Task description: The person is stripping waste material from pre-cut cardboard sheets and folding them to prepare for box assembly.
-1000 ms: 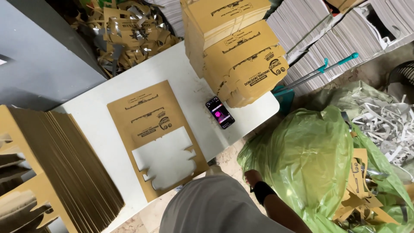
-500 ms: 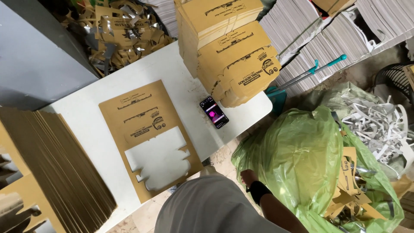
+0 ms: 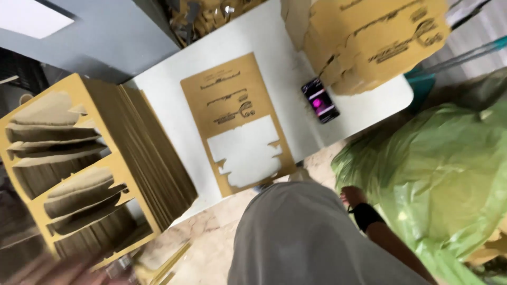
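A brown cardboard sheet [image 3: 232,105] with a jagged cut-out window lies flat on the white table [image 3: 174,89], just ahead of my grey-shirted body. A thick stack of die-cut cardboard sheets [image 3: 100,163] stands on edge at the left. My left hand [image 3: 50,270] is only a blur at the bottom left, below that stack. My right hand [image 3: 352,196], with a black wristband, hangs at my side next to the green plastic bag [image 3: 438,163]; nothing shows in it and its fingers are not clear.
A phone [image 3: 320,100] with a lit screen lies on the table's right part. Behind it rises a pile of folded brown boxes [image 3: 369,37]. Cardboard scraps [image 3: 211,13] lie beyond the table's far edge. A grey panel [image 3: 95,37] stands at the far left.
The view has swung left and closer, so the standing stack now fills the left side. A blur of my left hand has appeared at the bottom left. The right hand stays hanging by the bag.
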